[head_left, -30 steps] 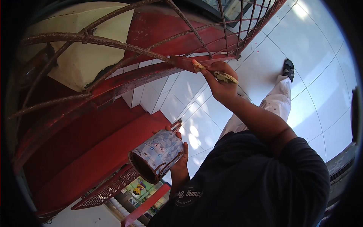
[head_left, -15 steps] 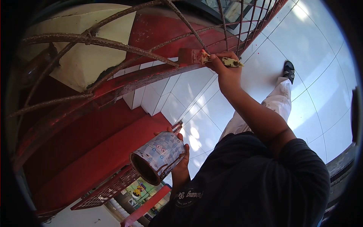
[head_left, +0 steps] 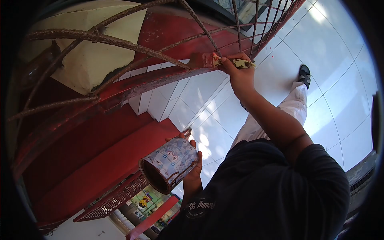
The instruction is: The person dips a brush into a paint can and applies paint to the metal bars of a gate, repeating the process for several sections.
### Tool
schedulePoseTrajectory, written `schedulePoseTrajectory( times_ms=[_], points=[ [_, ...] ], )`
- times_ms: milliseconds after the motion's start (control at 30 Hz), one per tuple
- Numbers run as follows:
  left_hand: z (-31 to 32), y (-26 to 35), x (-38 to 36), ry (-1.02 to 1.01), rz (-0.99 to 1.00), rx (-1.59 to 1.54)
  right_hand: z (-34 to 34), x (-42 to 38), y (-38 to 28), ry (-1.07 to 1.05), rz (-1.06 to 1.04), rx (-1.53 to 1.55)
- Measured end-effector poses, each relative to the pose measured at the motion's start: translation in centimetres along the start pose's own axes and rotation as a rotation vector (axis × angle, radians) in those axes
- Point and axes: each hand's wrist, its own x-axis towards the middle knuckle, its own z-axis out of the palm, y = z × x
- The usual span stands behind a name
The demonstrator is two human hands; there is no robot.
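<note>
Head cam, only view. Right hand (head_left: 240, 78) up at centre, has the brush (head_left: 207, 60). Thumb and fingers pinch the handle near its bristle end; pale, paint-spotted tail of the handle sticks out past the hand. Brush points left, bristles red and laid against the red rail (head_left: 148, 85), right by the end of a rusty bar. Bristle tips blend into the rail colour, exact edge hard to read.

Left hand (head_left: 195, 168) lower down, has the can (head_left: 170, 162). Fingers curled round the base end, somewhat spread, tips showing over the upper side. Palm hidden behind the can, so can't tell how much of it bears. Can is tilted, open mouth facing lower left, inside dark, brown-red runs down the label near the rim. Can well apart from brush and rail.

Around it: rusty bars (head_left: 120, 43) cross upper left, in front of a cream panel (head_left: 92, 48). Red ledge (head_left: 108, 156) below the rail, red lattice (head_left: 112, 198) under that. White tile floor (head_left: 332, 72) at right. Dark shirt (head_left: 256, 188) fills lower right; white trousers (head_left: 294, 98) and a dark sandal (head_left: 304, 76) above it.
</note>
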Motion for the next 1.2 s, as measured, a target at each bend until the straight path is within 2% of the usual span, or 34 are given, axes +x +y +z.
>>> schedulePoseTrajectory(
  times_ms=[200,300,600,700,833,1033,1200],
  points=[
    [-0.5,-0.5,-0.4,-0.014,0.004,-0.015,-0.3,-0.9,-0.3,-0.055,-0.086,-0.113],
    [-0.6,-0.5,-0.3,-0.015,0.0,0.0,0.3,-1.6,-1.2,-0.095,-0.027,-0.027],
    [-0.7,-0.3,-0.4,-0.023,-0.005,-0.013,-0.3,-0.8,-0.8,-0.045,-0.134,-0.16],
    [-0.9,-0.3,-0.4,-0.026,-0.01,-0.019,-0.1,-1.3,-0.5,-0.12,-0.111,-0.184],
    [-0.7,-0.5,-0.2,-0.026,-0.008,-0.019,0.0,-0.7,-1.2,-0.026,-0.022,0.074],
    [-0.6,-0.5,-0.1,-0.006,-0.005,-0.009,-0.2,-0.9,-0.9,-0.092,0.013,0.028],
    [-0.7,-0.6,-0.4,-0.002,-0.012,0.01,-0.1,-2.1,-0.8,-0.076,-0.045,0.085]
  ],
)
